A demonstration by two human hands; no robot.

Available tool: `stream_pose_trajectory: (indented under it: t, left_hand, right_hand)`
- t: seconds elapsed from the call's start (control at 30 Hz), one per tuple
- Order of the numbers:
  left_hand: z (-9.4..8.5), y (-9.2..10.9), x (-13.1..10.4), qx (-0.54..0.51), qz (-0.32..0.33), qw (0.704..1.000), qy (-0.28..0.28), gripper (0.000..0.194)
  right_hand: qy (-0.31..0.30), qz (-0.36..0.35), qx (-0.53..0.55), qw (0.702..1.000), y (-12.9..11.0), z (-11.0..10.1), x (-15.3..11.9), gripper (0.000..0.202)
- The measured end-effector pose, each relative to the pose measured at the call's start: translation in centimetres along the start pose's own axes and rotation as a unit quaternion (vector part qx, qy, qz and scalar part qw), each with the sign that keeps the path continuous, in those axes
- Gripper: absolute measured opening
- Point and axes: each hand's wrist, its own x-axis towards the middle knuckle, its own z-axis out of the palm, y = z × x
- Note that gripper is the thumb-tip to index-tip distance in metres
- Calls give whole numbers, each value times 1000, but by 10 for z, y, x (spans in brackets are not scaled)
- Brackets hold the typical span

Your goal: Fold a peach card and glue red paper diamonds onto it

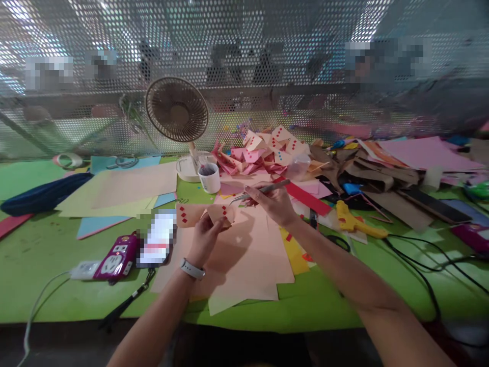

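My left hand, with a white watch band at the wrist, pinches a folded pale-peach paper strip between thumb and fingers. Small red diamonds are stuck on both visible faces of the strip. My right hand grips grey tweezers like a pen, their bent tip close to the strip's right-hand face. Whether the tip touches the paper or pinches anything, I cannot tell. Beneath both hands lie peach paper sheets. A white cup stands just beyond them.
Behind the cup is a desk fan. Folded papers with red diamonds are heaped in a pile. A yellow glue gun and its black cable lie right. At left are a phone, a purple power strip and a dark pouch.
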Motion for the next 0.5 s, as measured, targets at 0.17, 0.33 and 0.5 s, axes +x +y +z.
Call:
stream_pose_trajectory:
  t: [0.17,0.33,0.5]
  left_hand:
    - [-2,-1,0,-56,-11,998,-16,31]
    - [-3,-3,0,-80,-17,996,-22,29]
    - [-1,-2,-1,-56,-16,998,-25,36]
  right_hand:
    - [9,-37,-15,999,-21,-9,6,32]
    - [-8,-79,-94,992,-21,-20,-3,32]
    - [-87,-131,-302,940,17,-44,-35,29]
